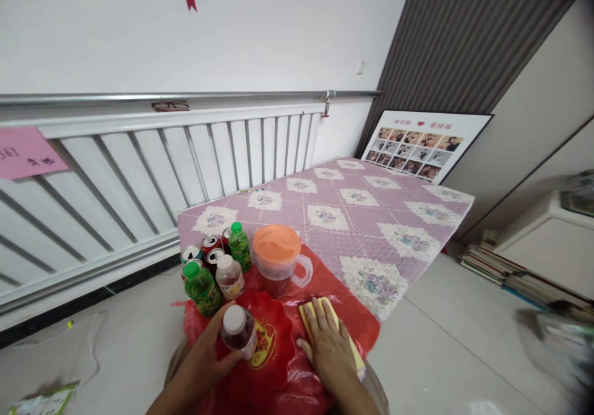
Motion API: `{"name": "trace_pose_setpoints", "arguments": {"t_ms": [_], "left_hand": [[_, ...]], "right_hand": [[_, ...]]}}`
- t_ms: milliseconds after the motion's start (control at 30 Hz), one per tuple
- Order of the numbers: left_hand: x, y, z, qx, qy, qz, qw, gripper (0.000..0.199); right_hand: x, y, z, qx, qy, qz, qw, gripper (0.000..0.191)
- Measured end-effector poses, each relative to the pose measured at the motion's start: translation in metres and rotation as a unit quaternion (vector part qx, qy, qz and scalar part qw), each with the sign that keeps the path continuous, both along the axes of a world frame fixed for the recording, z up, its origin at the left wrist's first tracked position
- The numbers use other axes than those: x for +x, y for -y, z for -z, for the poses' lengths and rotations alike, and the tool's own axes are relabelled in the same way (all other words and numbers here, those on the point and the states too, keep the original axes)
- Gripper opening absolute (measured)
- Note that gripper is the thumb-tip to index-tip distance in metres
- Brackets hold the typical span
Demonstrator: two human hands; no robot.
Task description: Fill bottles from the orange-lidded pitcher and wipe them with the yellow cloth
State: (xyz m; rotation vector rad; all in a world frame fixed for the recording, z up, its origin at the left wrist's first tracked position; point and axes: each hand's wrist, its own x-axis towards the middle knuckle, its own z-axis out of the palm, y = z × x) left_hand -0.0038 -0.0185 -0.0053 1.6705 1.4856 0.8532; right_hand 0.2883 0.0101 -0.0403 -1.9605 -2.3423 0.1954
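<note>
At the far left, a pink paper (31, 153) is seen against the white radiator (236, 155), and a pair of glasses (171, 106) is seen along its top. Several cans (211, 243), some with their tops opened, are grouped at the near left corner of the table (325, 217), with a front green-capped bottle (203, 290) and a rear green-capped bottle (240, 248) beside them. Between these two, a white-capped bottle (230, 278) is stood. In front of it, a dark-filled bottle (239, 333) with a white cap is held by the left hand (210, 354), its grip closed around the sides with the thumb at the near side and the fingers behind. The bottle is seen over the left part of a red scalloped tray (273, 372); whether the tray is touched by it cannot be told. Behind the tray, an orange-lidded pitcher (277, 257) is set, its handle turned to the right. A yellow cloth (357, 356) on the red plastic sheet (364, 322) is covered by the right hand (330, 345), laid flat with its grip spread and the fingers slightly parted. At the back right, a photo board (422, 146) is leaned against the ribbed wall panel (431, 38).
</note>
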Motion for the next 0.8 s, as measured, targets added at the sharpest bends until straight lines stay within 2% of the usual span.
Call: {"name": "trace_pose_setpoints", "arguments": {"t_ms": [167, 300, 400, 500, 567, 667, 800], "left_hand": [[0.007, 0.001, -0.016, 0.004, 0.003, -0.013, 1.000, 0.076], [0.009, 0.002, -0.027, -0.011, 0.002, -0.017, 1.000, 0.079], [0.010, 0.002, -0.029, -0.002, 0.013, -0.016, 1.000, 0.079], [0.011, 0.003, -0.022, 0.008, 0.042, -0.026, 0.999, 0.081], [0.011, 0.005, -0.013, 0.010, 0.065, -0.031, 0.997, 0.083], [0.009, 0.007, 0.001, 0.004, 0.082, -0.035, 0.996, 0.079], [0.008, 0.013, 0.011, 0.024, 0.075, -0.053, 0.995, 0.072]], "right_hand": [[0.007, -0.001, -0.007, 0.001, -0.059, 0.015, 0.998, 0.058], [0.007, 0.000, -0.015, 0.073, -0.167, 0.051, 0.982, 0.054], [-0.012, 0.006, -0.029, 0.114, -0.271, 0.005, 0.956, 0.057], [-0.046, 0.014, -0.043, 0.058, -0.361, -0.047, 0.930, 0.059], [-0.070, 0.019, -0.046, 0.002, -0.406, -0.056, 0.912, 0.068], [-0.100, 0.022, -0.041, -0.065, -0.462, -0.059, 0.882, 0.080], [-0.117, 0.019, -0.029, -0.111, -0.498, -0.034, 0.859, 0.087]]}}
